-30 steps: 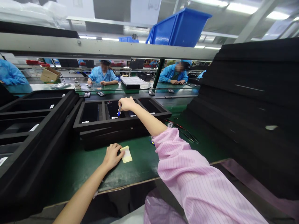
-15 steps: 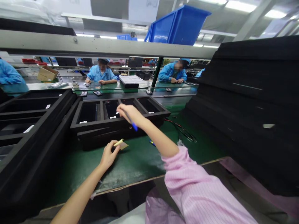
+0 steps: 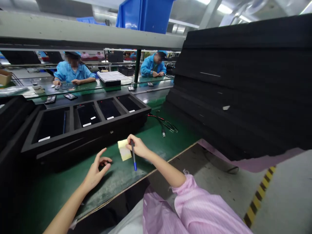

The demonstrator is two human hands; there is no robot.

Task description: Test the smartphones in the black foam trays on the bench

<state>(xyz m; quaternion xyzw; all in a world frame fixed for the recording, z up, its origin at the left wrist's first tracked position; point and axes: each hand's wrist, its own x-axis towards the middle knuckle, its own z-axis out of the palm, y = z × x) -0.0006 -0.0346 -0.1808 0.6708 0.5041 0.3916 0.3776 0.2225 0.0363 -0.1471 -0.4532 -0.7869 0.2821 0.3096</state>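
My right hand (image 3: 137,147) is closed around a pen (image 3: 133,159) with a blue end pointing down toward me. Its fingertips meet the edge of a yellow sticky note pad (image 3: 124,153); whether they also pinch the pad I cannot tell. To the left, my left hand (image 3: 96,170) hovers just over the green bench with fingers apart and nothing in them. Behind both hands lies a black foam tray (image 3: 71,129) whose compartments hold dark-screened phones. A phone (image 3: 87,113) in the second compartment from the left carries two small white labels.
A tall stack of black foam sheets (image 3: 234,81) rises on the right. Cables (image 3: 163,123) lie on the green bench (image 3: 107,188) beside the tray. More black foam stands at the left. Two co-workers in blue sit beyond, under a shelf beam (image 3: 92,35) bearing a blue bin (image 3: 146,16).
My right hand has come down from above the tray to the sticky note pad, still with the pen. My left hand has let go of the pad. The view has turned right.
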